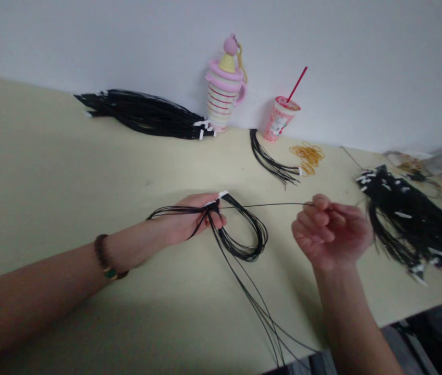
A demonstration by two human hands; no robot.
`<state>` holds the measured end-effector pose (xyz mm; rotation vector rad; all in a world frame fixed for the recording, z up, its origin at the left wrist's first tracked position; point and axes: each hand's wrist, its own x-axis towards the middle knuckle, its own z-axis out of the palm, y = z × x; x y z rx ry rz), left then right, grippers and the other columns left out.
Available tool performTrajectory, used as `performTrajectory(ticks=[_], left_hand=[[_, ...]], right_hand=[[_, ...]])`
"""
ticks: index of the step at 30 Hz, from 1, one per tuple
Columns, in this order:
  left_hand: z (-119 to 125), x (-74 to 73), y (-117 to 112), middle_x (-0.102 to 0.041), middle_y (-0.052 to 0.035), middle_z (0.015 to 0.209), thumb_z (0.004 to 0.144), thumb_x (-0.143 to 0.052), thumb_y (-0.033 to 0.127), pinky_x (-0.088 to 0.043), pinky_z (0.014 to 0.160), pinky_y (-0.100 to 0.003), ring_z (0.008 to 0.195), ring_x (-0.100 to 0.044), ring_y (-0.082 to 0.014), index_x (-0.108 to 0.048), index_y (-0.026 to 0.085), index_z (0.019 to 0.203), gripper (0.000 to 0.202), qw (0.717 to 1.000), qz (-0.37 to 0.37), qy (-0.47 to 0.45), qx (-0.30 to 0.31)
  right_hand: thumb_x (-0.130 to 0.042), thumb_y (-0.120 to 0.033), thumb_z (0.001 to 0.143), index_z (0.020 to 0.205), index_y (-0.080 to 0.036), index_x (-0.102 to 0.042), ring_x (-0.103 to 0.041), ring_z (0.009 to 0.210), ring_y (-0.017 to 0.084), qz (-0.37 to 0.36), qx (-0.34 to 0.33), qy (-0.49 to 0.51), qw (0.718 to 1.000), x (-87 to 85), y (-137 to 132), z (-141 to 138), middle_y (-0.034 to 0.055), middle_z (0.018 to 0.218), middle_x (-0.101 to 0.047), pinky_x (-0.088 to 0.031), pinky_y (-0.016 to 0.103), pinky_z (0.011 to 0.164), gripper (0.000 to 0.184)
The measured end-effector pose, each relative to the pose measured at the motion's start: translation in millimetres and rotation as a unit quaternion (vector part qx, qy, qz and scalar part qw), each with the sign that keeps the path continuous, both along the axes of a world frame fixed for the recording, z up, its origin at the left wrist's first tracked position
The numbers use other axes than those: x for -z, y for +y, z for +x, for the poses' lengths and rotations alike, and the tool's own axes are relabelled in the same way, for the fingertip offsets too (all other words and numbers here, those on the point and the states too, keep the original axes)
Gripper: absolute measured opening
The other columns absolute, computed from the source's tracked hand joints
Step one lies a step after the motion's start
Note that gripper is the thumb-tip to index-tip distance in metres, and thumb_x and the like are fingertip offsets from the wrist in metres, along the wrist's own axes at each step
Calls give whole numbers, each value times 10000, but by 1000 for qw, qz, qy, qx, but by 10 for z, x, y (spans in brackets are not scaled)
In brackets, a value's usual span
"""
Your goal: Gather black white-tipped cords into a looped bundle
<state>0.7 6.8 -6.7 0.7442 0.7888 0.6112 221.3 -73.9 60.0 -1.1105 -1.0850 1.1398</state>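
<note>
My left hand (pixel 193 219) is closed around a looped bundle of thin black cords (pixel 244 245) with white tags, held just above the pale table (pixel 68 182). Loose cord ends trail from the loop toward the table's near edge. My right hand (pixel 330 232) is closed in a pinch on a single black cord (pixel 268 205) that stretches taut across to the left hand. A beaded bracelet (pixel 106 258) sits on my left wrist.
A large heap of black tagged cords (pixel 412 224) lies at the right. A long stack of cords (pixel 143 112) lies by the wall, a small bunch (pixel 271 161) near the middle. Yellow rubber bands (pixel 307 155), a pink striped bottle (pixel 223 88) and a cup with a red straw (pixel 281 119) stand at the back.
</note>
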Motion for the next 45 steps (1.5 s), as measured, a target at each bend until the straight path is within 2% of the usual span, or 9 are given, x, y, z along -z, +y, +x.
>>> performTrajectory(ticks=[3,6,11,13,16,21,26,32,45], left_hand=[[7,-3,5,-530,-15,427,830,-435,282,-414,516,-171,539,-594,-120,-528,123,667,246,1000,2,10,3],[12,-5,7,-511,-15,402,834,-424,285,-418,538,-176,545,-593,-124,-530,120,647,271,1000,7,11,8],[8,-38,-7,-534,-16,431,825,-433,299,-399,511,-174,533,-583,-119,-515,133,649,255,999,26,33,27],[4,-67,-26,-587,-34,505,828,-423,329,-375,479,-173,478,-548,-96,-512,135,648,279,995,56,56,58],[1,-105,-62,-616,-47,549,827,-421,375,-333,441,-173,430,-509,-80,-539,125,650,327,988,99,72,92],[-4,-139,-105,-595,-36,504,812,-447,393,-366,472,-181,447,-532,-100,-573,124,621,354,983,123,82,109],[-19,-145,-118,-627,-51,579,821,-418,371,-329,424,-174,392,-496,-75,-566,130,629,342,980,127,95,123],[-10,-118,-109,-604,-42,530,817,-416,396,-349,433,-171,385,-492,-77,-553,127,613,365,980,125,101,118],[30,-163,-141,-616,-56,554,843,-382,352,-334,388,-176,375,-525,-89,-555,106,658,353,978,138,92,124]], right_hand=[[-379,-321,796,749,-201,-535,-161,421,40,95,92,38,990,-35,107,310,-32,543,-346,-191,175,378,203],[-460,-317,811,802,-215,-578,-213,442,24,149,131,51,979,1,221,496,-29,608,-416,-208,156,401,156],[-570,-298,760,765,-178,-588,-384,491,-4,121,187,-23,975,104,243,287,17,897,-565,-252,142,403,122],[-592,-284,744,728,-147,-590,-384,445,-11,82,159,-81,980,151,186,63,20,831,-584,-274,145,392,138],[-573,-316,753,931,-136,-598,-436,433,26,0,77,-182,980,230,80,-287,1,634,-562,-339,156,396,254],[-508,-284,773,637,-122,-559,-384,436,13,26,9,-345,938,377,-6,-603,-24,506,-490,-290,134,412,217],[-515,-200,714,561,-126,-530,-340,424,3,48,28,-408,911,461,15,-605,-47,463,-445,-257,129,421,171],[-500,-187,705,573,-128,-541,-342,427,8,28,-5,-407,913,485,27,-583,-47,475,-457,-253,134,419,150],[-473,-200,721,569,-127,-527,-346,432,12,31,-2,-420,907,469,9,-606,-45,469,-438,-249,137,432,177]])
